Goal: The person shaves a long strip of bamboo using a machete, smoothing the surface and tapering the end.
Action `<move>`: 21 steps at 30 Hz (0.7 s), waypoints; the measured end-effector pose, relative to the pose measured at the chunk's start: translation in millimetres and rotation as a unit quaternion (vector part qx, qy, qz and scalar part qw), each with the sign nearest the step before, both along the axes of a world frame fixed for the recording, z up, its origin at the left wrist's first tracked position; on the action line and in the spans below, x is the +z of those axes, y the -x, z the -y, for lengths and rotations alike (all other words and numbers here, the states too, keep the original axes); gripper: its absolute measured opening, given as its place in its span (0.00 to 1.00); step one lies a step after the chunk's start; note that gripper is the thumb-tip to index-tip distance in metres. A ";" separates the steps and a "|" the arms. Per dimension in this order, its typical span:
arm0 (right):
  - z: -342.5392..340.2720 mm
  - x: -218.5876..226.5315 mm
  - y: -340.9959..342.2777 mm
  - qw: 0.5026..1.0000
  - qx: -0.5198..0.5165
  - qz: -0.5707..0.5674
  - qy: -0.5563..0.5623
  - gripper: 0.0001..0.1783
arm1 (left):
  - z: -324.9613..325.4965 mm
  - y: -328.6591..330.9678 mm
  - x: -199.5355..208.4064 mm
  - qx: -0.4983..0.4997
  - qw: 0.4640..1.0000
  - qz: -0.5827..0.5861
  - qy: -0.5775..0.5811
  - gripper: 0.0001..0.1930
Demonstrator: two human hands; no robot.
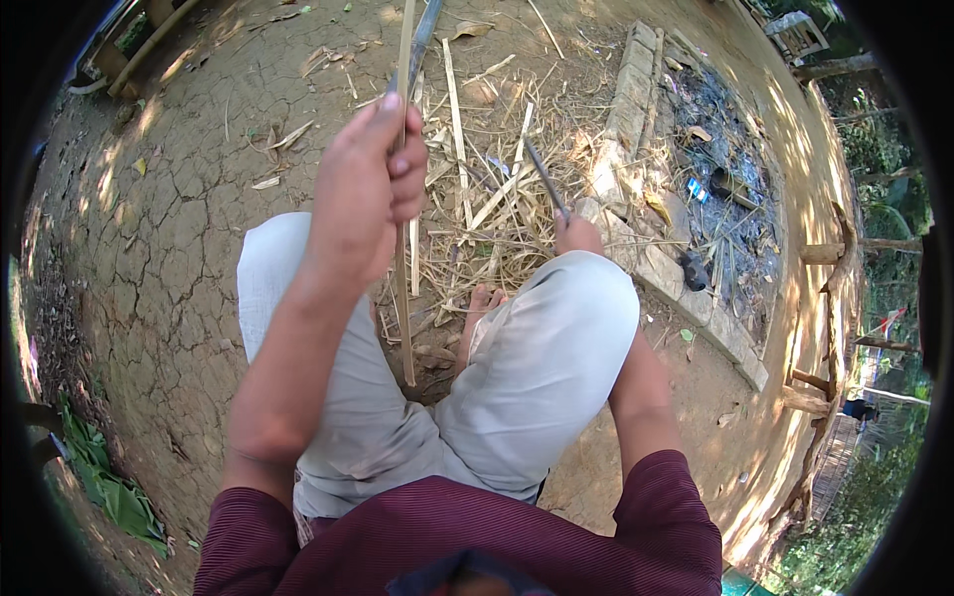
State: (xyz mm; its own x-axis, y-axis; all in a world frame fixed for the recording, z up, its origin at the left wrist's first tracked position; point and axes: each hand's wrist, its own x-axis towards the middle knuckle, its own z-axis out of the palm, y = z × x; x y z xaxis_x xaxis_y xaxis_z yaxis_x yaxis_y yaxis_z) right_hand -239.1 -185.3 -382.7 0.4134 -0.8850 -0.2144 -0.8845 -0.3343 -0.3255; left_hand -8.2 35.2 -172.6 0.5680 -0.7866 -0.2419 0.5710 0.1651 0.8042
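Observation:
My left hand [370, 189] is closed in a fist around a long, narrow bamboo strip [403, 308]. The strip runs upright from the top edge of the picture down between my knees. Beside its upper part, just beyond the fist, a darker grey-blue length [424, 40] slants away; whether it joins the strip I cannot tell. Past my right knee, my right hand [577, 236] grips a knife by its handle, and the dark, thin blade [543, 176] points forward and left, apart from the strip. The knee hides part of that hand and forearm.
Pale shavings and split strips [487, 214] litter the ground around my bare foot [481, 303]. To the right, a brick border [636, 89] edges a patch of dark ash [735, 149]. Cracked earth [169, 228] spreads left, with green leaves [114, 487] at lower left. Wooden rails [835, 253] stand far right.

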 end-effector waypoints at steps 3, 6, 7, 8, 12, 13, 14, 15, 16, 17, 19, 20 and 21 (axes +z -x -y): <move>-36.4 -70.2 -31.1 0.998 -0.013 0.038 -0.042 0.25 | 43.4 -35.8 0.5 -0.031 0.999 0.020 -0.023 0.12; -61.2 -115.4 -61.4 0.982 0.088 0.169 -0.019 0.21 | 58.6 -47.6 -24.1 -0.060 0.993 -0.040 -0.088 0.11; -59.0 -129.4 -59.4 0.981 0.099 0.169 0.002 0.19 | 63.8 -42.9 -29.2 -0.082 0.990 -0.065 -0.091 0.11; -59.1 -124.2 -68.8 0.977 0.087 0.181 -0.071 0.17 | 58.7 -41.4 -33.4 -0.089 0.987 -0.091 -0.101 0.11; -30.3 -117.0 -75.9 0.968 0.008 0.242 0.068 0.11 | 62.8 -51.8 -40.4 -0.098 0.984 -0.106 -0.103 0.11; -16.6 -121.0 -65.6 0.971 0.009 0.222 0.085 0.11 | 69.0 -52.3 -39.9 -0.099 0.984 -0.110 -0.096 0.11; -3.2 -129.2 -50.0 0.974 0.006 0.200 0.105 0.10 | 76.8 -50.2 -40.4 -0.112 0.983 -0.110 -0.094 0.11; 5.3 -129.3 -47.3 0.976 0.009 0.183 0.121 0.09 | 82.2 -52.7 -41.7 -0.118 0.983 -0.106 -0.093 0.11; 14.6 -127.9 -41.6 0.981 -0.038 0.168 0.085 0.09 | 87.2 -54.4 -42.8 -0.123 0.983 -0.102 -0.093 0.11; 20.8 -118.0 -48.6 0.983 -0.080 0.158 0.044 0.08 | 89.2 -58.5 -44.7 -0.124 0.983 -0.099 -0.095 0.11; 21.7 -109.5 -60.7 0.987 -0.102 0.122 0.026 0.08 | 93.3 -59.5 -50.1 -0.135 0.981 -0.099 -0.102 0.11; 22.8 -108.3 -63.2 0.991 -0.081 0.097 0.052 0.09 | 95.2 -60.2 -50.5 -0.137 0.981 -0.095 -0.103 0.11; 21.8 -107.5 -65.2 0.993 -0.058 0.072 0.076 0.09 | 96.0 -61.5 -51.1 -0.138 0.981 -0.087 -0.105 0.11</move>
State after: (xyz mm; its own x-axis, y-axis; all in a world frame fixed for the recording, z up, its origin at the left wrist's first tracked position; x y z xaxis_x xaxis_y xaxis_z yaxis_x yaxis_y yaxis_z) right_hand -173.9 -207.2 -490.2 0.3231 -0.9462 -0.0200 -0.8679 -0.2878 -0.4049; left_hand 53.3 -60.7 -223.8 0.2762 -0.8268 -0.4900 0.7021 -0.1746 0.6903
